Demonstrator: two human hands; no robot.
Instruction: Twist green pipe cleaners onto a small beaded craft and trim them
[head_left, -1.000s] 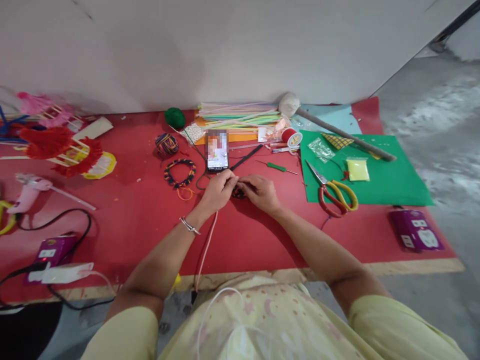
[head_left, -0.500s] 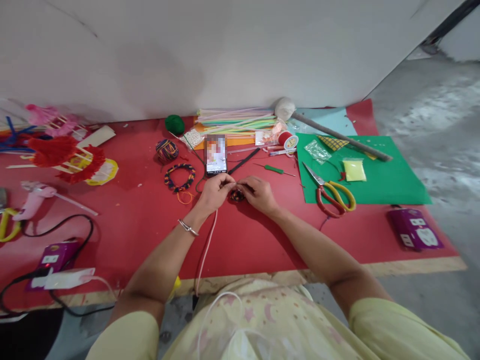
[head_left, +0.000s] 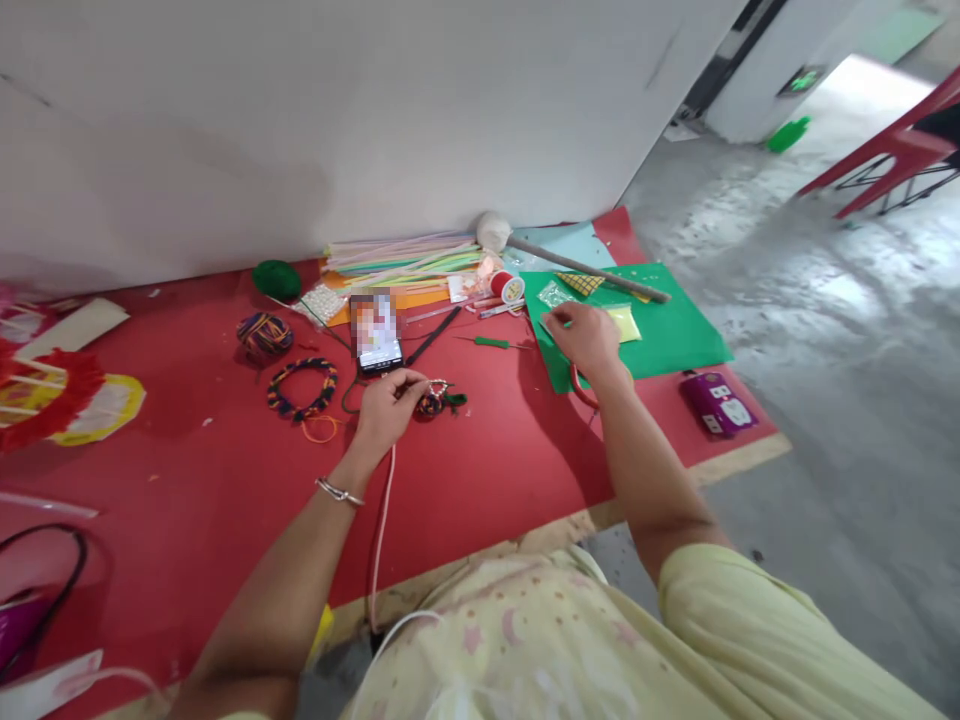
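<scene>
Only the head view here, looking down at a red mat (head_left: 187,470) covered in craft stuff. The left hand (head_left: 386,405) is closed in a pinch: thumb and fingertips grip the edge of a little knotted yarn piece (head_left: 437,402), which sits on the mat just right of that hand and just below the phone (head_left: 377,335). There's a thin bangle (head_left: 339,492) on that wrist, and a pink cable (head_left: 380,520) runs under the hand toward the table edge.

The right hand (head_left: 585,335) is well apart from the yarn piece, palm down over the near corner of the green sheet (head_left: 675,330). A red scissor handle (head_left: 579,390) pokes out from under the wrist. Honestly can't tell if that hand is gripping anything, since its fingers are hidden from here.

Left of the left hand are a braided ring (head_left: 302,388) and a multicolour yarn ball (head_left: 264,335). A purple power strip (head_left: 718,402) sits off to the right.
</scene>
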